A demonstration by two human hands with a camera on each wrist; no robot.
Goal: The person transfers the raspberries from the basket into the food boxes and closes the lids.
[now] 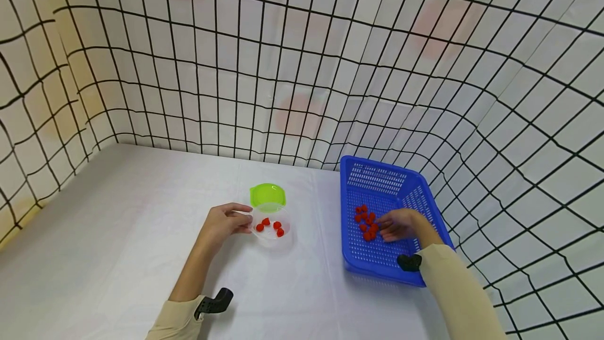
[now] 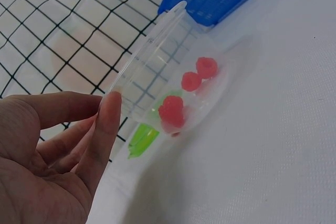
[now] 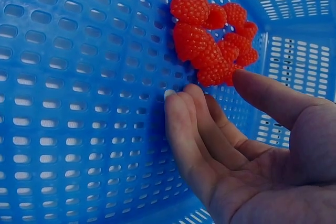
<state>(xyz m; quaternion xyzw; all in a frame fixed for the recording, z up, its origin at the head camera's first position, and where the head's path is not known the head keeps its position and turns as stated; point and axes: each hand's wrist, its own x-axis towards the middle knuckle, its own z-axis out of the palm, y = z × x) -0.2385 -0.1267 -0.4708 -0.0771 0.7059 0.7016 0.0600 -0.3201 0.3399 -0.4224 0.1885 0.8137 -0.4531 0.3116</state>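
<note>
With thumb and fingertips my left hand (image 1: 225,226) pinches the rim of a clear plastic tub (image 1: 273,243) standing on the white table. Several red raspberries (image 2: 171,111) lie on the tub's bottom. My right hand (image 1: 401,223) reaches down into a blue perforated basket (image 1: 348,245), beside a cluster of raspberries (image 3: 199,45) on its floor. In the right wrist view, the thumb tip is right at the edge of the cluster. The other fingers are lightly bent close over the basket floor, with nothing between them and the thumb.
A bright green lid (image 1: 267,194) lies just behind the tub. Black wire mesh (image 1: 292,135) with white sheeting behind it rises around the back and sides, and the basket stands close to its right part. White cloth (image 1: 118,235) covers the table.
</note>
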